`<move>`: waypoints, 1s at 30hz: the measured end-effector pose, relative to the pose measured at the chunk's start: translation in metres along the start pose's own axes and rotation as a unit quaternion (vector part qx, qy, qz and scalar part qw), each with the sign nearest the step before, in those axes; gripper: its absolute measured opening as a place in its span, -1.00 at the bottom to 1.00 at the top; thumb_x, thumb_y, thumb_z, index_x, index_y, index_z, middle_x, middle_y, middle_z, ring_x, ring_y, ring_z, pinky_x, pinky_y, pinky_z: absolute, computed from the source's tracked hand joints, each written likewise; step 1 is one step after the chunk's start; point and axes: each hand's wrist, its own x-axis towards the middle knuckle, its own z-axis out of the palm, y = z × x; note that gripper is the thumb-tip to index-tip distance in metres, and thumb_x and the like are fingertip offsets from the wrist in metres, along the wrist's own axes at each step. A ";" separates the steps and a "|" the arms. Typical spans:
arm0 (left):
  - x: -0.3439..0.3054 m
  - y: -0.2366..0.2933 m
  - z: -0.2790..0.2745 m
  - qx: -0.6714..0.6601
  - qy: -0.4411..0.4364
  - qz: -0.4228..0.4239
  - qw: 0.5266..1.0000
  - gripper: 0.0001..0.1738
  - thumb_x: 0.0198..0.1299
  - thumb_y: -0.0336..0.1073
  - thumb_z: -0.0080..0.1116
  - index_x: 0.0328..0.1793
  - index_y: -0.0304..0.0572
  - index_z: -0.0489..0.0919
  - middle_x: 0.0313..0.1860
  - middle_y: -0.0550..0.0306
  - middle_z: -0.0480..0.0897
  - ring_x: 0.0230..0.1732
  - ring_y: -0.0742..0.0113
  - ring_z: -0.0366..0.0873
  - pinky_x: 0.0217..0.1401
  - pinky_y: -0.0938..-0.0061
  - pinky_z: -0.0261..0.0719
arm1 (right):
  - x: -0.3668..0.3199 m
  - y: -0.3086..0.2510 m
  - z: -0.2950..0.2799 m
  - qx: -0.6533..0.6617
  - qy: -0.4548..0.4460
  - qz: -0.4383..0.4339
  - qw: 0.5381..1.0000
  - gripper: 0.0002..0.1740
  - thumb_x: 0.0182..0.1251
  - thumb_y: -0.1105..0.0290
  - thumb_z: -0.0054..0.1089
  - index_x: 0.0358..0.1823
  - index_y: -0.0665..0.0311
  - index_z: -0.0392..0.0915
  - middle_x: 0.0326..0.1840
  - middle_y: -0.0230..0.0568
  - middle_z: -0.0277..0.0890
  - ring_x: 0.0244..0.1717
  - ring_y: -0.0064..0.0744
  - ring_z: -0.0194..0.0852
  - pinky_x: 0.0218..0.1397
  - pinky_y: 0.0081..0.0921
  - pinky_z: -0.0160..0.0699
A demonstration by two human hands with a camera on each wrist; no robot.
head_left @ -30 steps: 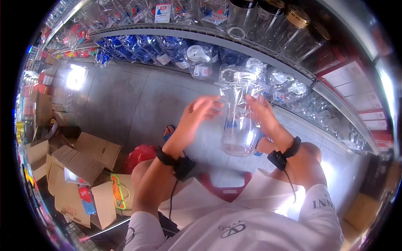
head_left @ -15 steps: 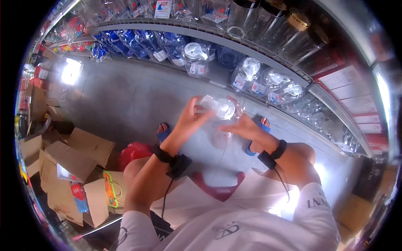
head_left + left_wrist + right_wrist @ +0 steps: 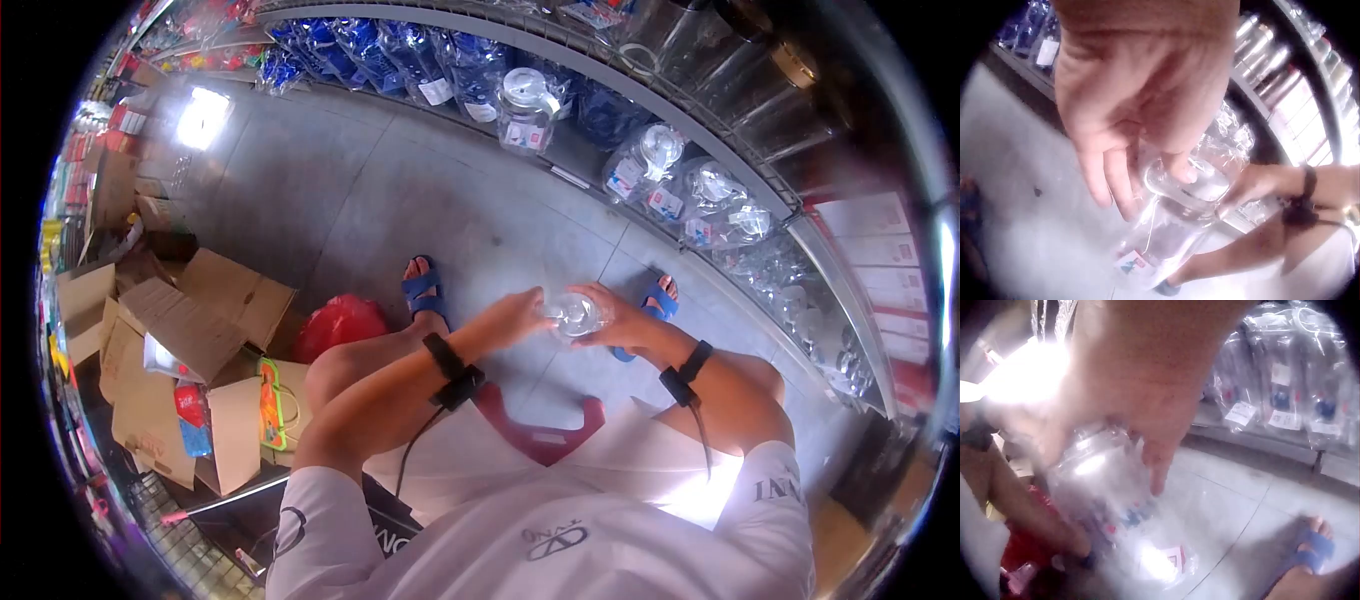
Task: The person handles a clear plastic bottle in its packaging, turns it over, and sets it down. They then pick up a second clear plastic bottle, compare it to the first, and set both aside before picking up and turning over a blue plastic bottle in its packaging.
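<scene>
A clear plastic jug (image 3: pixel 580 316) stands between both hands over the floor, its lidded top facing up toward the head. In the left wrist view, its lid (image 3: pixel 1207 186) and looped handle show, with a small printed label (image 3: pixel 1133 264) lower on the body. My left hand (image 3: pixel 515 318) holds the jug at the handle side; its thumb lies over the lid edge and the other fingers hang beside the handle. The right hand (image 3: pixel 618 318) grips the opposite side near the top. Clear wrapping surrounds the jug (image 3: pixel 1116 500) in the right wrist view.
Ahead, a shelf (image 3: pixel 445 30) holds bagged blue items (image 3: pixel 410 60) and clear bagged jugs (image 3: pixel 640 165). Open cardboard boxes (image 3: pixel 235 295) and a red bag (image 3: pixel 342 325) sit at the left. Sandalled feet (image 3: pixel 424 285) flank the hands. Red-and-white boxes (image 3: pixel 870 245) line the right.
The jug, seen lengthwise a second ago, has been tipped and lowered so its lid faces the head. Both hands have come down toward the body and closed in on it.
</scene>
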 end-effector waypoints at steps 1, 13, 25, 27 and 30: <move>-0.001 0.002 0.000 0.022 -0.003 0.017 1.000 -0.50 0.23 -0.01 0.35 -0.09 -0.35 0.50 -0.32 -0.26 0.66 -0.26 -0.17 0.68 -0.23 0.16 0.56 | -0.005 -0.006 -0.001 -0.019 -0.011 0.000 1.000 0.17 -0.05 0.16 0.64 0.54 0.29 0.07 0.44 0.03 0.20 0.50 -0.10 0.16 0.52 -0.32 0.19; 0.005 0.030 -0.007 0.075 -0.037 0.042 0.996 -0.62 0.28 -0.11 0.31 -0.13 -0.33 0.52 -0.36 -0.27 0.66 -0.30 -0.18 0.69 -0.29 0.15 0.56 | -0.031 -0.035 -0.037 -0.093 -0.087 -0.014 0.992 0.15 0.03 0.01 0.53 0.52 0.44 0.05 0.47 0.25 0.21 0.44 0.09 0.28 0.46 -0.23 0.31; 0.003 0.041 0.051 0.143 -0.094 0.064 0.983 -0.62 0.33 -0.06 0.22 0.00 -0.24 0.51 -0.40 -0.18 0.68 -0.31 -0.17 0.69 -0.28 0.12 0.62 | -0.050 -0.022 0.024 -0.260 0.020 0.046 0.964 -0.48 0.14 0.31 0.32 0.11 0.33 0.40 0.01 -0.01 0.45 -0.05 0.05 0.55 -0.03 -0.11 0.60; 0.005 0.044 0.050 0.202 -0.102 0.096 0.969 -0.61 0.33 -0.04 0.21 0.02 -0.23 0.53 -0.37 -0.14 0.69 -0.29 -0.13 0.70 -0.26 0.13 0.64 | -0.051 -0.014 0.034 -0.281 0.039 0.035 0.958 -0.51 0.08 0.38 0.28 0.06 0.34 0.41 -0.04 0.00 0.44 -0.08 0.06 0.55 -0.11 -0.12 0.64; 0.009 0.059 0.026 0.298 -0.095 0.112 0.943 -0.59 0.32 -0.02 0.20 0.06 -0.19 0.54 -0.26 -0.10 0.71 -0.22 -0.08 0.71 -0.19 0.15 0.66 | -0.043 0.009 0.049 -0.308 0.058 0.011 0.950 -0.53 0.01 0.44 0.24 0.01 0.40 0.42 -0.04 0.07 0.44 -0.07 0.13 0.54 -0.19 -0.13 0.69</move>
